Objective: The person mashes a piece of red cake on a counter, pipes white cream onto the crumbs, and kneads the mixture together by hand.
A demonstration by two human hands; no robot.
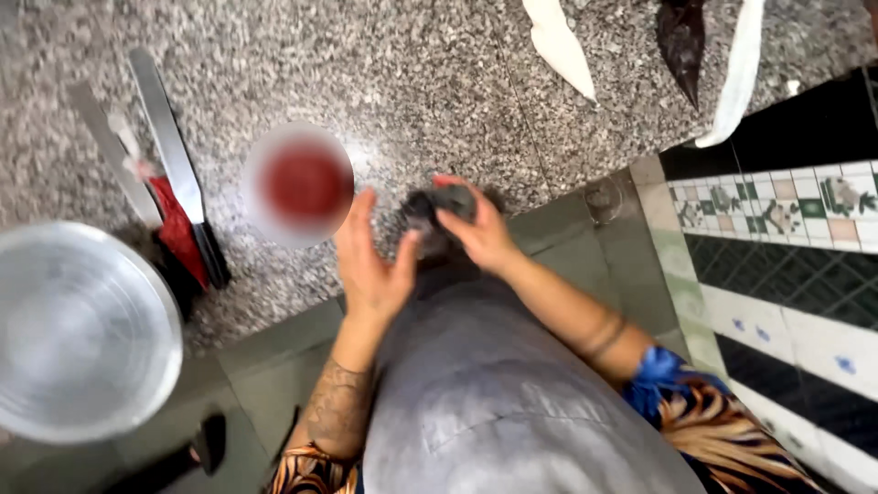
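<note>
The right hand (pixel 480 233) has its grip closed around a small dark object (pixel 439 212) with a touch of red at its top, held just above the near edge of the speckled granite worktop (pixel 439 73); motion blur makes it impossible to tell what the object is. The left hand (pixel 370 265) stands just beside it, palm turned toward the object, fingers spread wide and holding nothing, though whether a fingertip touches the object cannot be made out. Left of the hands a white bowl (pixel 297 183) with red contents sits on the worktop, its outline smeared by blur. Further left lie two long metal blades (pixel 169 137) over something red (pixel 178 233), their lower ends hard to read. A large round metal pan (pixel 78 334) is cut off by the left edge of the view. At the top, white cloth-like pieces (pixel 560 41) and a dark pointed thing (pixel 681 37) are cropped. A grey apron (pixel 494 393) hides the person's lower body.
</note>
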